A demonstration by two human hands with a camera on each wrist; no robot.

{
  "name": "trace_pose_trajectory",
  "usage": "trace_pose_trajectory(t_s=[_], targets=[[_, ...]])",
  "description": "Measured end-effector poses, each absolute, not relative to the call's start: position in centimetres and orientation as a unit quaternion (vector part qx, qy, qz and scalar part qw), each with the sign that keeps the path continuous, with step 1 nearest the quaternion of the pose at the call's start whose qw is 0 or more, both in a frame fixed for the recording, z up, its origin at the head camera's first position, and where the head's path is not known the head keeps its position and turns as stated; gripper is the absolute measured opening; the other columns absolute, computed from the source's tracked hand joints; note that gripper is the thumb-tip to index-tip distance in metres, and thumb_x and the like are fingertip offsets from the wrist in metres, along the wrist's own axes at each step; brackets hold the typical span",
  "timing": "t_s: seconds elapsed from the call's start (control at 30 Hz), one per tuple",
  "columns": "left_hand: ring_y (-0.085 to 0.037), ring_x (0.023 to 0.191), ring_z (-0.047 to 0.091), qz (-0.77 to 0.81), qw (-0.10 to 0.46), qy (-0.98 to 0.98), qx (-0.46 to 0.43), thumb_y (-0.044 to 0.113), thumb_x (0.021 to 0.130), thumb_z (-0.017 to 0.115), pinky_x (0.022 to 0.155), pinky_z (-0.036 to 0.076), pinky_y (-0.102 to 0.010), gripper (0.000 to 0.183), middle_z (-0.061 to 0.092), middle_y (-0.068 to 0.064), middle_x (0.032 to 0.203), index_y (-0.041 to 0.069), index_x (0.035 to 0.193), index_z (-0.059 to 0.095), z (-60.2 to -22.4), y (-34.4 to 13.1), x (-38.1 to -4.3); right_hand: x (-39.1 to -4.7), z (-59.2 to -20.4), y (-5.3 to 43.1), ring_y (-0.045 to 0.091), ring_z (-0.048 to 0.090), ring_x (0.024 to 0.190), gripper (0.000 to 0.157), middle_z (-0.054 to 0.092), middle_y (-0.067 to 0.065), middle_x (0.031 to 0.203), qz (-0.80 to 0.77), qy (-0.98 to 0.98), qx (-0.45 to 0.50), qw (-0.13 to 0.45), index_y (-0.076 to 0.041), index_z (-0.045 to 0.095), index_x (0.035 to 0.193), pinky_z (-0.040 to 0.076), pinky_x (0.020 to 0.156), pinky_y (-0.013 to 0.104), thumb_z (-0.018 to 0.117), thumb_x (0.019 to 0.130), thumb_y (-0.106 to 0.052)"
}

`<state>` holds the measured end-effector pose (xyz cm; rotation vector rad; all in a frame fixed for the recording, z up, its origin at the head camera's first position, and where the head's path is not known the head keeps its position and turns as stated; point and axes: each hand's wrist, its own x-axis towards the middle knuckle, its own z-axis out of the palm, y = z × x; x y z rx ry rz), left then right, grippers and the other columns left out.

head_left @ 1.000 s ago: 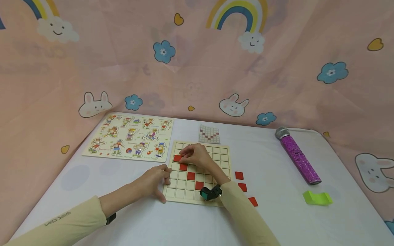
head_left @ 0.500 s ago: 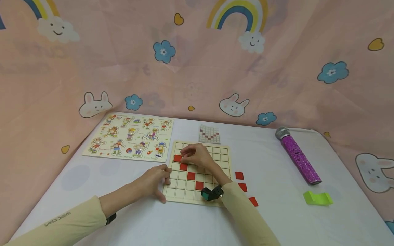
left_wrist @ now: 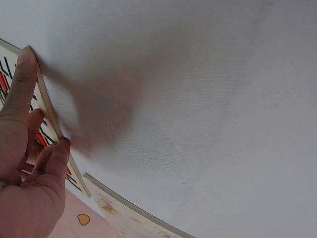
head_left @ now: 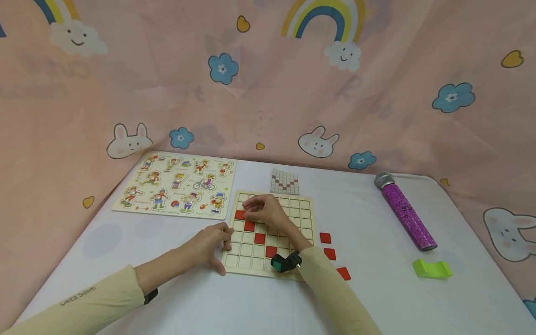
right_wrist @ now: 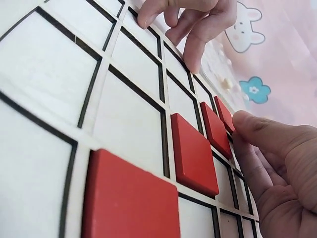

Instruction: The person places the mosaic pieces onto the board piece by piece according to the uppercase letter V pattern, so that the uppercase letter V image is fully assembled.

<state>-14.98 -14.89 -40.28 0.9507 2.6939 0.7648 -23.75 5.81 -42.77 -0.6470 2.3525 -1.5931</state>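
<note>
On the white table lies a wooden grid board (head_left: pixel 247 263) with red square tiles set diagonally in its cells. My right hand (head_left: pixel 268 213) is over its upper left part, thumb and index finger pinching the edge of the farthest red tile (head_left: pixel 239 214). In the right wrist view that tile (right_wrist: pixel 224 111) sits at a cell, with the thumb right at its edge. My left hand (head_left: pixel 208 246) holds the board's left side, thumb near the front corner. The left wrist view shows its fingertips (left_wrist: pixel 63 144) against the board's edge.
Loose red tiles (head_left: pixel 325 238) lie right of the board. Behind it is a small pattern card (head_left: pixel 284 181) with a V of red squares. A sports picture puzzle (head_left: pixel 176 184) lies left. At right are a purple microphone (head_left: pixel 406 214) and a green block (head_left: pixel 432 269).
My right hand and the farthest red tile have shifted very slightly left. The left hand stays at the board's edge.
</note>
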Motion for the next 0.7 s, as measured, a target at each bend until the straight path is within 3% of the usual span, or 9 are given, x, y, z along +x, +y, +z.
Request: trace_pose_trajectory(t_s=[0.3,0.7], targets=[[-0.038,0.109,0.057,0.254,0.091,0.908,0.322,0.018,0.047,0.094,0.091,0.049,-0.043,0.042,0.058,-0.010,0.104,0.009,0.073,0.063,-40.3,-14.7,-15.1,-23.6,-42.5,6.2,0.016,0.067,0.085,0.025,0.070,0.012,0.098,-0.541,0.810,-0.201,0.104,0.002,0.069,0.105,0.053,0.074,0.024,0.074,0.082,-0.004],[-0.037,0.112,0.056,0.247,0.103,0.916,0.298,0.015,0.047,0.095,0.095,0.047,-0.043,0.043,0.059,-0.011,0.106,0.009,0.072,0.061,-40.1,-14.4,-14.7,-23.3,-42.4,9.0,0.023,0.066,0.092,0.026,0.067,0.018,0.106,-0.573,0.791,-0.186,0.106,0.005,0.066,0.109,0.054,0.078,0.027,0.071,0.085,-0.004]])
